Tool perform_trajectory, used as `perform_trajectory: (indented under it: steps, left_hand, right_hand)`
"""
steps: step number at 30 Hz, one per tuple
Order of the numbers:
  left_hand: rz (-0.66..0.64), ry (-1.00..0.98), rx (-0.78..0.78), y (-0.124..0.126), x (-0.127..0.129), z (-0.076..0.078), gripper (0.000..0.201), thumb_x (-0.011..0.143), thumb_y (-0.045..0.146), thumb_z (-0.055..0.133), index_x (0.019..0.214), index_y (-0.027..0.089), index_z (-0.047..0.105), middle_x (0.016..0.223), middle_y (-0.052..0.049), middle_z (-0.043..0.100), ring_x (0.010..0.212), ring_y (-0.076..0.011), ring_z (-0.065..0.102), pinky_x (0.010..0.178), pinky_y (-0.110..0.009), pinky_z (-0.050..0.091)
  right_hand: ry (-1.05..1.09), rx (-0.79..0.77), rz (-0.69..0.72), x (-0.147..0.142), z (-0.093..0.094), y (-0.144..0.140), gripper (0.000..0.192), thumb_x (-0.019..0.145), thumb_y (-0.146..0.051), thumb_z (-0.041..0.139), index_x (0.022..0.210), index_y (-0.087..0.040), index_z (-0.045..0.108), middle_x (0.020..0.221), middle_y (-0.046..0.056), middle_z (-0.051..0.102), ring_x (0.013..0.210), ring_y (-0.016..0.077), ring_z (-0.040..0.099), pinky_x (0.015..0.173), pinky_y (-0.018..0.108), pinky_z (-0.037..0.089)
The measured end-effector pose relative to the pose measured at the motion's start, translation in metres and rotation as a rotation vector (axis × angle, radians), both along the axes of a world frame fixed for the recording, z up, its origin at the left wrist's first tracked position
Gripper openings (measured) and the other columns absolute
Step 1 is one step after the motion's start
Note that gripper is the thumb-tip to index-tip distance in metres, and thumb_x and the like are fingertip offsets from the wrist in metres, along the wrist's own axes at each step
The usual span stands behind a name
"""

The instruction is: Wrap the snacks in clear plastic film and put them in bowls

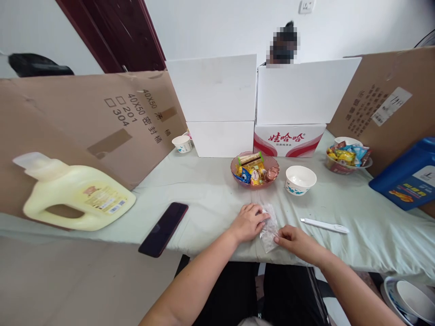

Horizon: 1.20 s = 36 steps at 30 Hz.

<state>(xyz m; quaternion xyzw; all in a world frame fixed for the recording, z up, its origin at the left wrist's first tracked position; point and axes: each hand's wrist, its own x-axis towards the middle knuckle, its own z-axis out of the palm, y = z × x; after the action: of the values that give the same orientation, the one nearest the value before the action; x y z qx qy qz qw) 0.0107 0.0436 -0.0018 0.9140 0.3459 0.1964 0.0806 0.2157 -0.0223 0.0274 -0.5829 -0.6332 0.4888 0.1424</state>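
Observation:
A crumpled clear plastic bag (269,233) lies near the table's front edge, between both hands. My left hand (249,222) is at its upper left, fingers bent and closed on the plastic. At its lower right edge, my right hand (295,241) pinches the plastic between thumb and curled fingers. Just beyond the bag stands a pink glass bowl (234,174) of wrapped snacks. To the right of that is a white paper bowl (301,175) with a blue leaf pattern. A white utility knife (324,225) lies to the right of my right hand.
On the left are a dark phone (163,229) and a tipped-over yellow jug (81,194). A blue bottle (404,174) and a snack tub (346,158) stand right. White boxes (220,104) and cardboard panels (102,127) wall the table. Part of a person's head (283,45) shows behind.

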Motion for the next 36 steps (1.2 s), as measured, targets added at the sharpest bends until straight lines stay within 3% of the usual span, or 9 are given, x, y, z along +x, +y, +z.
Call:
perform_trajectory:
  steps: [4,8,11,13,15,18,25,31,36]
  left_hand:
    - [0.018,0.032,0.024,0.000,0.001,-0.003,0.034,0.090,0.028,0.057,0.123,0.026,0.061,0.110,-0.007,0.057,0.106,-0.0238,0.050,0.096,-0.041,0.039]
    - [0.019,0.050,0.026,0.001,0.002,-0.004,0.037,0.090,0.031,0.058,0.126,0.025,0.059,0.112,-0.008,0.056,0.107,-0.0244,0.049,0.096,-0.042,0.039]
    - [0.008,0.056,0.029,0.001,0.001,-0.003,0.038,0.090,0.031,0.057,0.127,0.026,0.058,0.112,-0.008,0.056,0.107,-0.0244,0.048,0.096,-0.042,0.039]
    - [0.010,0.055,0.031,0.000,0.001,-0.002,0.037,0.091,0.030,0.056,0.128,0.027,0.058,0.112,-0.007,0.056,0.107,-0.0244,0.048,0.096,-0.042,0.039]
    - [0.011,0.055,0.030,-0.001,0.001,-0.001,0.036,0.091,0.030,0.056,0.127,0.027,0.058,0.112,-0.007,0.056,0.107,-0.0243,0.048,0.096,-0.042,0.039]
    - [0.002,0.053,0.025,-0.002,0.001,0.001,0.035,0.091,0.029,0.056,0.126,0.027,0.059,0.114,-0.007,0.056,0.109,-0.0240,0.048,0.097,-0.042,0.039]
    - [-0.103,0.082,0.007,-0.004,-0.002,0.005,0.034,0.091,0.031,0.057,0.125,0.031,0.060,0.124,-0.005,0.056,0.115,-0.0232,0.046,0.099,-0.041,0.036]
    - [-0.146,0.123,-0.002,-0.005,-0.002,0.008,0.046,0.088,0.037,0.058,0.132,0.028,0.053,0.126,-0.007,0.054,0.117,-0.0259,0.045,0.101,-0.043,0.034]
    - [-0.132,0.111,-0.029,-0.006,0.000,0.008,0.059,0.083,0.040,0.062,0.137,0.023,0.046,0.127,-0.009,0.053,0.117,-0.0281,0.044,0.102,-0.045,0.033]
  right_hand:
    - [-0.221,0.258,-0.050,0.011,-0.009,-0.016,0.030,0.082,-0.047,0.052,0.071,-0.020,0.060,0.081,0.004,0.059,0.068,0.0156,0.055,0.064,0.029,0.040]
    - [-0.190,0.283,-0.142,0.026,-0.022,-0.027,0.031,0.087,-0.047,0.045,0.089,-0.021,0.062,0.073,0.002,0.062,0.062,0.0170,0.059,0.060,0.030,0.047]
    - [-0.274,0.614,-0.258,0.028,-0.021,-0.031,0.034,0.090,-0.046,0.045,0.104,-0.019,0.061,0.096,0.009,0.067,0.086,0.0224,0.065,0.074,0.037,0.052]
    - [-0.358,0.894,-0.102,0.021,-0.016,-0.031,0.033,0.092,-0.042,0.048,0.115,-0.020,0.059,0.119,0.012,0.063,0.115,0.0260,0.057,0.094,0.042,0.048]
    - [-0.418,1.043,0.182,0.012,-0.015,-0.029,0.040,0.091,-0.038,0.052,0.127,-0.021,0.054,0.135,0.010,0.056,0.132,0.0262,0.043,0.107,0.045,0.038]
    - [-0.495,1.093,0.431,0.001,-0.025,-0.029,0.057,0.088,-0.038,0.058,0.140,-0.018,0.043,0.143,0.009,0.049,0.138,0.0258,0.036,0.110,0.046,0.037]
    - [-0.571,1.136,0.333,0.002,-0.060,-0.061,0.056,0.088,-0.010,0.046,0.143,-0.018,0.040,0.145,0.008,0.047,0.136,0.0223,0.038,0.107,0.040,0.040]
    - [-0.437,1.132,0.187,-0.003,-0.046,-0.063,0.027,0.095,-0.016,0.044,0.116,-0.020,0.060,0.112,0.008,0.066,0.104,0.0200,0.060,0.088,0.036,0.049]
    - [-0.349,1.119,0.239,-0.009,-0.027,-0.055,0.021,0.093,-0.013,0.045,0.102,-0.022,0.062,0.105,0.005,0.066,0.116,0.0228,0.054,0.103,0.043,0.039]
